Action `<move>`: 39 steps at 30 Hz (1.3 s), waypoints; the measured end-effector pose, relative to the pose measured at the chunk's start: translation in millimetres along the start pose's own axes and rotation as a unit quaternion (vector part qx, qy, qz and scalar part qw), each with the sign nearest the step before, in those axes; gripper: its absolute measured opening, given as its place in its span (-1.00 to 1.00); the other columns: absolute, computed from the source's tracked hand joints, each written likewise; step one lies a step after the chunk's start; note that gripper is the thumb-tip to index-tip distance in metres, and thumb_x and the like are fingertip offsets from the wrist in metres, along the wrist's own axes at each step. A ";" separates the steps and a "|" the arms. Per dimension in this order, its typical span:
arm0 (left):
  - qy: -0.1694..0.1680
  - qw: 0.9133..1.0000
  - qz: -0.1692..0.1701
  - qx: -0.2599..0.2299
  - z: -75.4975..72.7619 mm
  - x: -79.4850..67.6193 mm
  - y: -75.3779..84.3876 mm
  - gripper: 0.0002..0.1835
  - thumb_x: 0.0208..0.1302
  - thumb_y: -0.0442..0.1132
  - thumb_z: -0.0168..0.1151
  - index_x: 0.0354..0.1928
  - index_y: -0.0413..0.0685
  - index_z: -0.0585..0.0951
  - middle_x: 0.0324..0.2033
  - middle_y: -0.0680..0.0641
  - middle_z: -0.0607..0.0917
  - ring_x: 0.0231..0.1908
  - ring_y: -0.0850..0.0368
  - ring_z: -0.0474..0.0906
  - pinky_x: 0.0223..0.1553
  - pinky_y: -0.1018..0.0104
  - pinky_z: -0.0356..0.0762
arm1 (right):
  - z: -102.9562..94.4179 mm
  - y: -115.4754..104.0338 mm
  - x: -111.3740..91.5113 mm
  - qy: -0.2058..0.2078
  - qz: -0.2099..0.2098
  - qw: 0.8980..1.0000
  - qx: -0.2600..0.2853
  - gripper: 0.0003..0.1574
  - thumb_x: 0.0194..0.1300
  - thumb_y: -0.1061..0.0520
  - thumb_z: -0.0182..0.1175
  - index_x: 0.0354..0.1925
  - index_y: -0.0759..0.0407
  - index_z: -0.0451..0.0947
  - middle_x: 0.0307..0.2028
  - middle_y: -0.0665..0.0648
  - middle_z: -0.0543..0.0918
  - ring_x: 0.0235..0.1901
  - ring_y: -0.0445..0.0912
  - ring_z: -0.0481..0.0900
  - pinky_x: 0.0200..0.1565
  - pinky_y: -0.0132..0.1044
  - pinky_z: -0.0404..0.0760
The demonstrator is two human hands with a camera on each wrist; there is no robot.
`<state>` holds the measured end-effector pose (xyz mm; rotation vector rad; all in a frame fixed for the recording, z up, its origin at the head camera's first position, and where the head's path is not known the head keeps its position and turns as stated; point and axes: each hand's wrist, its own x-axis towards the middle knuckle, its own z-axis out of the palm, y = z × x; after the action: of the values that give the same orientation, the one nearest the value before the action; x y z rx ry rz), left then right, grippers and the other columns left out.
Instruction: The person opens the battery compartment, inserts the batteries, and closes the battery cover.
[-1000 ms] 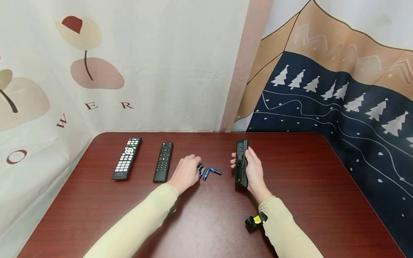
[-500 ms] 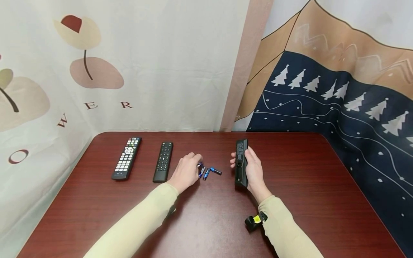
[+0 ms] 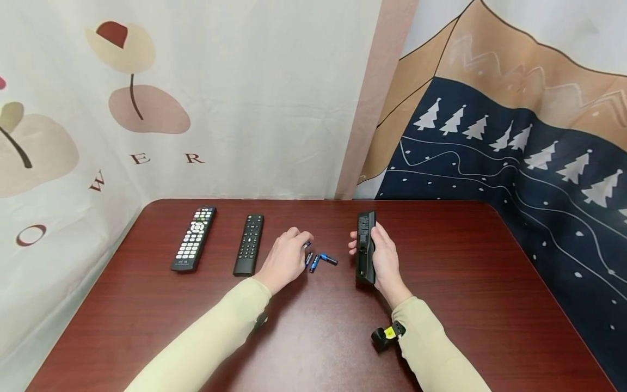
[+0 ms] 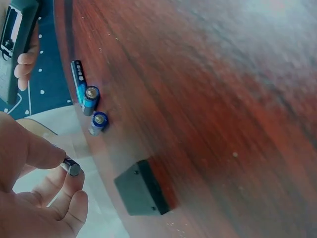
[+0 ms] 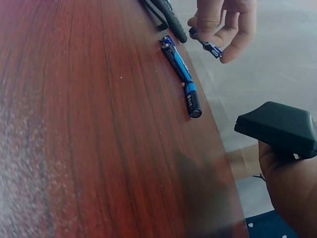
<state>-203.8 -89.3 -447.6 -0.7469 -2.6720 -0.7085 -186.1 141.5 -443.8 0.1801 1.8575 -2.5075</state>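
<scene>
My left hand (image 3: 283,256) pinches a small AA-type battery (image 4: 72,167) between thumb and fingertips, raised over the table. Just beyond those fingers lie three blue and black batteries (image 3: 314,264), close together on the wood. My right hand (image 3: 387,258) grips a black remote control (image 3: 364,245), thumb along one side and fingers round the other. The remote is held with its labelled back toward me. In the left wrist view an uncovered battery compartment (image 4: 16,25) shows in that back. The right wrist view shows the pinched battery (image 5: 212,48) from the other side.
Left of the left hand lie two more remotes, a slim black one (image 3: 249,245) and a larger one with white buttons (image 3: 195,239). They rest on a dark red wooden table (image 3: 313,337). Printed curtains (image 3: 254,109) hang behind the table's far edge.
My left hand has lifted a battery off the group and moved slightly up and to the right; three batteries stay on the table. The right hand and its remote hold still.
</scene>
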 end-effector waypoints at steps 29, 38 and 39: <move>0.003 0.998 -0.014 -0.066 -6.5 4.1 31.0 -0.79 0.26 -0.51 0.28 -0.12 -0.12 0.64 -0.32 -0.05 0.55 -0.35 0.12 0.50 -0.31 0.25 0.57 | 3.8 2.8 0.6 -0.027 0.002 1.000 0.014 -0.46 0.72 -0.03 -0.32 0.49 0.01 0.24 0.06 0.33 0.64 -0.24 -0.06 0.73 -0.09 -0.23 0.74; 0.018 0.996 -0.007 -0.091 -3.1 5.5 39.2 -0.79 0.23 -0.50 0.33 -0.12 -0.17 0.64 -0.36 -0.04 0.53 -0.37 0.13 0.52 -0.35 0.28 0.55 | 7.4 3.7 -0.9 -0.025 0.001 0.999 0.021 -0.49 0.71 0.00 -0.31 0.45 0.03 0.30 0.08 0.42 0.62 -0.27 -0.05 0.72 -0.10 -0.21 0.74; 0.019 0.996 -0.005 -0.091 -2.5 5.6 40.0 -0.79 0.23 -0.50 0.33 -0.12 -0.18 0.65 -0.37 -0.04 0.53 -0.38 0.13 0.51 -0.36 0.29 0.54 | 7.7 3.8 -0.9 -0.025 0.001 0.999 0.024 -0.49 0.71 0.00 -0.31 0.44 0.04 0.30 0.06 0.41 0.63 -0.27 -0.04 0.72 -0.10 -0.21 0.74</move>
<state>-186.4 -58.5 -428.2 -0.7568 -2.6024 -0.9696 -185.5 133.0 -445.1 0.1179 1.7791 -2.5313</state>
